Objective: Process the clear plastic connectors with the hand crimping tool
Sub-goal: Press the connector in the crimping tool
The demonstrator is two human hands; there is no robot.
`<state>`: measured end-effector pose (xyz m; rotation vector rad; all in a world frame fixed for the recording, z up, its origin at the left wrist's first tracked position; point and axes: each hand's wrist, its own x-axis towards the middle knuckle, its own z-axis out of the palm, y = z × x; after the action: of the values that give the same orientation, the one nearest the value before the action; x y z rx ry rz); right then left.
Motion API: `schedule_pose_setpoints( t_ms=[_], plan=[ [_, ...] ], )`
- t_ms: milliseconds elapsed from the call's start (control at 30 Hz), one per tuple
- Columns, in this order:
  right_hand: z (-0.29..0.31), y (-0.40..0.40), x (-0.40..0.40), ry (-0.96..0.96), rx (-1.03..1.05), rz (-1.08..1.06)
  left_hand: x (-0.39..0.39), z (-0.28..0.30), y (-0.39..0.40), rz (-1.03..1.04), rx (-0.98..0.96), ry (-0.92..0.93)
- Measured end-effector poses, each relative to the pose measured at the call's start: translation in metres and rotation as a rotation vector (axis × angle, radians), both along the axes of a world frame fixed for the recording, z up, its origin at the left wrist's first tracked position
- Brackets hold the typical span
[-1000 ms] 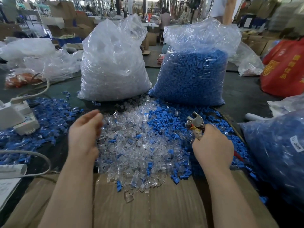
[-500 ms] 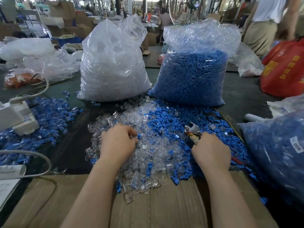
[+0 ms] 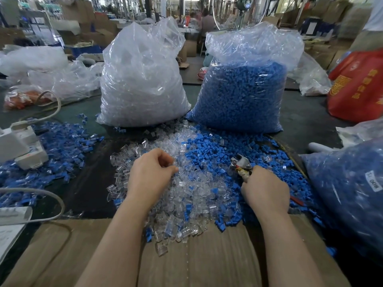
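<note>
At the tabletop's (image 3: 91, 195) near edge, the left hand (image 3: 150, 177) pinches among clear connectors (image 3: 186, 187) to pick one, while the right hand's (image 3: 265, 191) grip wraps the crimping tool (image 3: 241, 164), held ready.

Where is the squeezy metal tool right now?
In the head view, the crimping tool is on the right, held in the right hand, its metal head poking out over the loose blue pieces beside the clear connectors.

Two hands work at the frame's centre, the left hand (image 3: 151, 177) and the right hand (image 3: 266, 188); one crimping tool (image 3: 241, 163); two upright bags, the clear bag (image 3: 143, 79) and the blue bag (image 3: 244, 90); loose connectors (image 3: 186, 189) too many to count.
</note>
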<state>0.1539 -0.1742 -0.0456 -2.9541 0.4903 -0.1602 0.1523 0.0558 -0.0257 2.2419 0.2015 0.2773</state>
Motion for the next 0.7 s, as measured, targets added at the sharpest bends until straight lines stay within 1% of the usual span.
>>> schedule_pose_setpoints(
  t_ms=[133, 200, 267, 333, 400, 600, 700],
  plan=[
    [0.001, 0.0007, -0.0018, -0.062, -0.018, -0.017, -0.0006, -0.0016, -0.0003, -0.041, -0.102, 0.004],
    [0.0032, 0.0004, -0.003, -0.119, -0.059, -0.066, 0.0, -0.0012, -0.0002, -0.057, -0.115, 0.009],
    [0.0056, -0.0026, -0.0041, -0.135, -0.073, -0.137, 0.0004, -0.001, 0.0002, -0.06, -0.117, 0.009],
    [0.0069, -0.0061, -0.0048, -0.087, -0.065, -0.194, 0.0004, -0.0012, 0.0007, -0.064, -0.128, 0.012],
    [0.0067, -0.008, -0.0051, -0.025, -0.061, -0.206, 0.0004, -0.001, 0.0007, -0.067, -0.143, 0.009],
    [0.005, -0.0041, -0.0008, 0.032, -0.028, -0.142, 0.0005, -0.0009, -0.002, -0.09, -0.172, -0.011],
    [0.0029, -0.0054, -0.0007, 0.02, -0.048, -0.115, 0.0006, -0.0013, -0.0023, -0.113, -0.174, -0.028]
  ],
)
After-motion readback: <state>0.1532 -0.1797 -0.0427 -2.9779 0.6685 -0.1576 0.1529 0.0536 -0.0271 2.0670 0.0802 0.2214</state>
